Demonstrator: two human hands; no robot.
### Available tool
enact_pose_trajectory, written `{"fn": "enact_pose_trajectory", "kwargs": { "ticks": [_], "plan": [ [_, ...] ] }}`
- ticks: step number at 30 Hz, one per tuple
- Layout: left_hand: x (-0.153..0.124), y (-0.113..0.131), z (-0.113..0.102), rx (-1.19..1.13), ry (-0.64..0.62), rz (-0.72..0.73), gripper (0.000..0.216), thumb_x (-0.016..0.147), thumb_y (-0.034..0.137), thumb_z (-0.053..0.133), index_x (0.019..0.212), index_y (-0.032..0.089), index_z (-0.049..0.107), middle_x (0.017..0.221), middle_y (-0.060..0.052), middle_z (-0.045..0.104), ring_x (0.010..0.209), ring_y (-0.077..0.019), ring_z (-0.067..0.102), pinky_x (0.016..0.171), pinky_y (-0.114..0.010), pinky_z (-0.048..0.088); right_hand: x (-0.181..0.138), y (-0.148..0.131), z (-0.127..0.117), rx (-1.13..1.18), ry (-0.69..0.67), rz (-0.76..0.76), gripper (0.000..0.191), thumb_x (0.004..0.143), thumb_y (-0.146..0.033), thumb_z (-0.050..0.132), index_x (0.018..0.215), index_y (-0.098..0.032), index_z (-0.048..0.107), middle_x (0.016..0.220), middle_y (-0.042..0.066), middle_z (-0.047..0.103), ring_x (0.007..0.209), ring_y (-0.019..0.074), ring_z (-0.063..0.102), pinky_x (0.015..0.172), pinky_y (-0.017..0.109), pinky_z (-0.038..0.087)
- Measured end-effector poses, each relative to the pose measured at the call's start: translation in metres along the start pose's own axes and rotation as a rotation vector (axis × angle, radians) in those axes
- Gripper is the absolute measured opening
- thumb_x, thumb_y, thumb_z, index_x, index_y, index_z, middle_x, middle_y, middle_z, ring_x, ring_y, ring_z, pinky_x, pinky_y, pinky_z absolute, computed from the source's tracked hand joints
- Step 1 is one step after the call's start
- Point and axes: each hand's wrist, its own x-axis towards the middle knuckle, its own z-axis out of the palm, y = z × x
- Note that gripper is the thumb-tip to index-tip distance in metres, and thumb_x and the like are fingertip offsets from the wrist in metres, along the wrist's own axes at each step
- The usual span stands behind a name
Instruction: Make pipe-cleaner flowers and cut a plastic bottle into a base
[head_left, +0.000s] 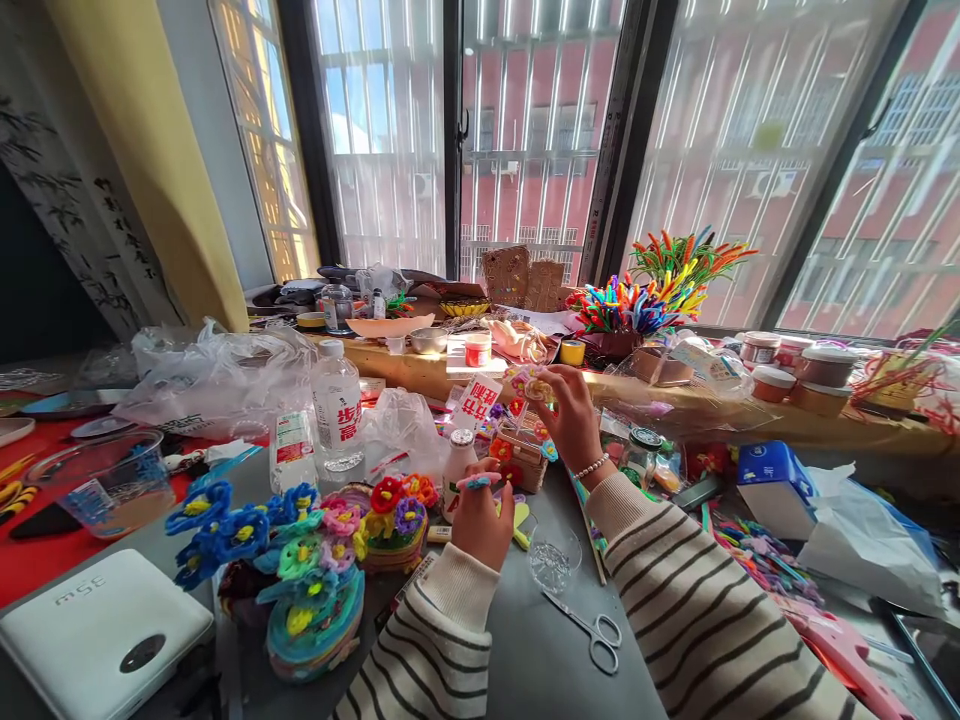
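My right hand (571, 425), wearing a beaded bracelet, is raised and pinches a pale pink and yellow fuzzy flower (534, 384). Lower and to the left, my left hand (484, 525) is closed around a small pink and light-blue piece (478, 481), whose exact kind I cannot make out. Behind the hands stands a small woven basket (531, 462) with bright fuzzy flowers. A white-capped bottle (459, 462) is just beyond my left hand. On the grey table below lie small scissors (596, 625) and a clear round dish (551, 565). A yellow-green piece (520, 522) lies beside my left hand.
At the left are pots of blue flowers (225, 530) and mixed flowers (390, 525), a white power bank (105, 630), a clear cup (124, 490) and a water bottle (336, 410). Pipe cleaners (645, 300) and paint jars (772, 385) stand on the ledge. A pink glue gun (840, 640) is at right.
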Motion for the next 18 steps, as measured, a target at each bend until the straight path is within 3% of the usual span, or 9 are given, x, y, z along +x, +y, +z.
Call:
{"fn": "enact_pose_trajectory", "kwargs": {
  "ticks": [8, 14, 18],
  "plan": [
    [0.0, 0.0, 0.001, -0.123, -0.038, -0.047, 0.013, 0.067, 0.013, 0.047, 0.078, 0.018, 0.042, 0.092, -0.009, 0.052, 0.084, -0.0184, 0.052, 0.047, -0.024, 0.05, -0.001, 0.003, -0.005, 0.024, 0.067, 0.025, 0.023, 0.075, -0.023, 0.046, 0.099, -0.022, 0.045, 0.098, 0.007, 0.044, 0.094, 0.0189, 0.044, 0.08, 0.035, 0.039],
    [0.003, 0.007, -0.006, -0.055, -0.166, 0.009, 0.004, 0.068, 0.017, 0.048, 0.068, 0.017, 0.044, 0.079, -0.006, 0.056, 0.069, -0.0165, 0.057, 0.05, -0.028, 0.05, 0.002, 0.006, -0.003, 0.02, 0.081, 0.068, 0.022, 0.075, -0.023, 0.046, 0.098, -0.023, 0.045, 0.095, 0.006, 0.044, 0.091, 0.0194, 0.045, 0.078, 0.036, 0.04],
    [0.007, 0.011, -0.009, -0.031, -0.164, 0.034, 0.001, 0.069, 0.018, 0.045, 0.068, 0.018, 0.045, 0.076, -0.005, 0.057, 0.068, -0.0163, 0.057, 0.053, -0.029, 0.049, 0.005, 0.009, 0.002, 0.021, 0.076, 0.087, 0.022, 0.075, -0.023, 0.046, 0.097, -0.022, 0.046, 0.095, 0.007, 0.044, 0.09, 0.0194, 0.045, 0.077, 0.035, 0.04]
  ]
}}
